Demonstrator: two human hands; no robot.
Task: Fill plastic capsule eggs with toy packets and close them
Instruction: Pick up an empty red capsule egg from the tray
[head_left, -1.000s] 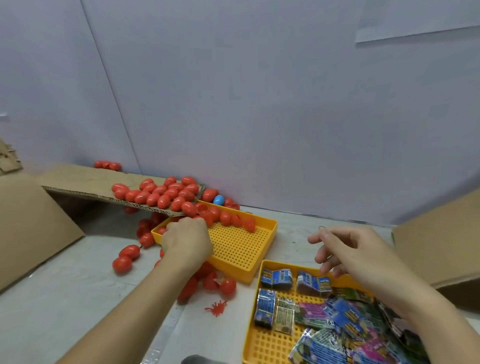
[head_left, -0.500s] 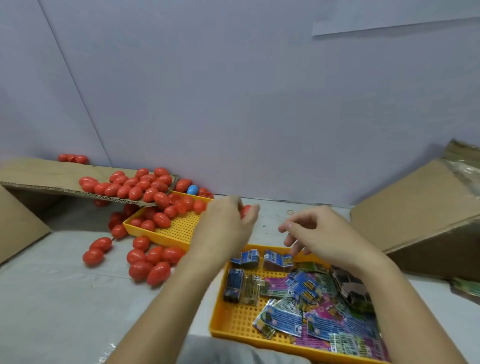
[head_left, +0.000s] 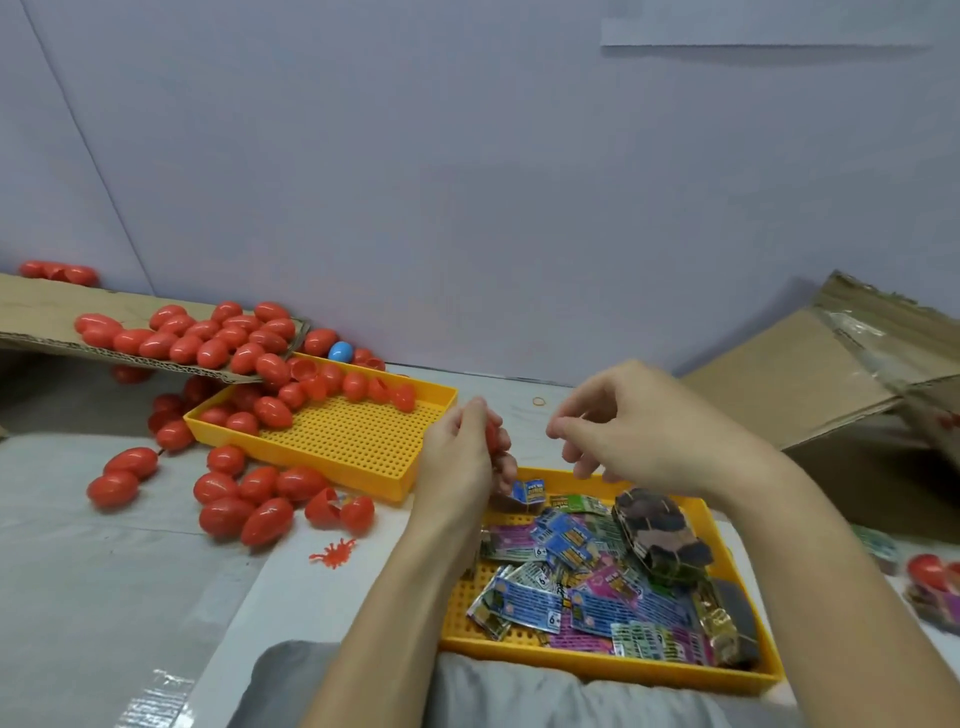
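My left hand (head_left: 460, 457) grips a red capsule egg (head_left: 492, 435), mostly hidden by the fingers, above the near edge of the packet tray. My right hand (head_left: 639, 431) hovers just right of it with fingers loosely curled and holding nothing. Below them a yellow tray (head_left: 597, 667) holds several colourful toy packets (head_left: 566, 540). A second yellow tray (head_left: 358, 441) to the left carries red eggs (head_left: 272, 410) along its far side. More red eggs (head_left: 244, 499) lie on the table beside it, one of them open in two halves (head_left: 337, 512).
A cardboard flap (head_left: 41, 317) at the left bears many red eggs and one blue egg (head_left: 340, 351) lies behind it. A cardboard box (head_left: 831, 374) stands at the right. A small red toy bug (head_left: 332, 551) lies on the table. A dark folded bundle (head_left: 660, 535) sits in the packet tray.
My left hand has come back from the egg tray with a red egg and now holds it over the packet tray. My right hand stays close beside it.
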